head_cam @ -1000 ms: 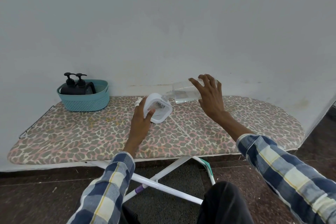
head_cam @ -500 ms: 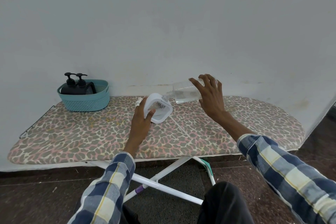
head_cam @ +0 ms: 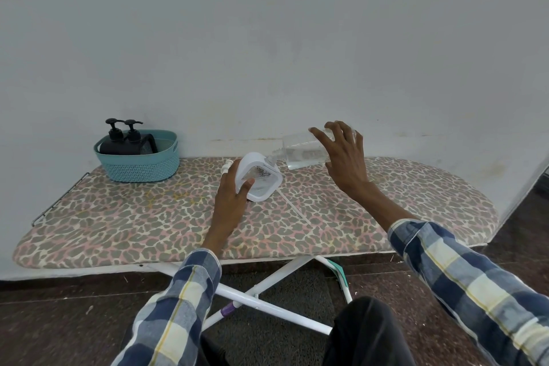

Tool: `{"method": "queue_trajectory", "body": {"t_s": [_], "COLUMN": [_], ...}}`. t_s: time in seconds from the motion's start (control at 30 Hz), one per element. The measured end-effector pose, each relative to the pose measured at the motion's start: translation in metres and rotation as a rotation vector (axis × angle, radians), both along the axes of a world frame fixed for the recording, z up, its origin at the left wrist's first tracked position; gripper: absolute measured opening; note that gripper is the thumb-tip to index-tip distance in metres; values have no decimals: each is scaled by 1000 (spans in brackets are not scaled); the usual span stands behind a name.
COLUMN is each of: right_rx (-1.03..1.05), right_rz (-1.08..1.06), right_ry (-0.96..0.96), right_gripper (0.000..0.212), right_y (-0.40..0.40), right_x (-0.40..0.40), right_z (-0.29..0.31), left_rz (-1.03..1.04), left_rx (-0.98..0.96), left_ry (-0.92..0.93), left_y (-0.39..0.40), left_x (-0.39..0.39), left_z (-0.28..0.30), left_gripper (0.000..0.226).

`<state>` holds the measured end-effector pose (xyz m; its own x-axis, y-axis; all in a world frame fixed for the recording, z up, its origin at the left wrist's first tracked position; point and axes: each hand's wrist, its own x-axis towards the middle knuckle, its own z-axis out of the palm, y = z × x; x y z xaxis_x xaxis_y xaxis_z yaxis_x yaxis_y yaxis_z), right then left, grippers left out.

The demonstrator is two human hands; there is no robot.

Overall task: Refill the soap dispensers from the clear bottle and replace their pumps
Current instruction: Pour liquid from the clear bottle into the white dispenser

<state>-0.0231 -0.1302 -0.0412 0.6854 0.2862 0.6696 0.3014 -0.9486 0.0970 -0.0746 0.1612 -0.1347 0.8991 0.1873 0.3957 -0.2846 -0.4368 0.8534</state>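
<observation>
On the ironing board [head_cam: 118,217], the white dispenser [head_cam: 258,178] sits near the middle, tipped over toward the clear bottle [head_cam: 303,151] so that its open mouth meets the bottle's neck. The left hand [head_cam: 231,196] is wrapped round the dispenser's near side, thumb on its front face, holding it at that tilt. The right hand [head_cam: 341,157] grips the clear bottle from above, fingers spread and curled over its body, holding it almost on its side just above the board, to the right of the dispenser.

A little liquid shows low in the bottle, so I would judge it light by now, and smooth plastic wet with soap is likely to be slippery; that broad grasp round the middle looks like the sensible hold. The dispenser seems a stiff, light shell that would slide on the cloth if not steadied, best held by its flat sides well below the mouth.

A thin white tube [head_cam: 294,208] lies on the board just right of the dispenser, apparently part of its pump. At the board's far left end stands a teal basket [head_cam: 139,169] with two black pump bottles [head_cam: 124,140] inside.
</observation>
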Motion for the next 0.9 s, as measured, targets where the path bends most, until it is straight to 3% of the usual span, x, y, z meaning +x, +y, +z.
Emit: {"method": "queue_trajectory", "body": {"t_s": [0.9], "right_rx": [-12], "right_rz": [-11], "right_ry": [-7], "right_gripper": [103], "right_y": [1], "right_x": [-3], "right_z": [4], "left_rz": [-8], "left_rx": [0], "left_ry": [-10], "left_y": [1], "left_x": [0], "left_z": [0], "left_gripper": [60]}}
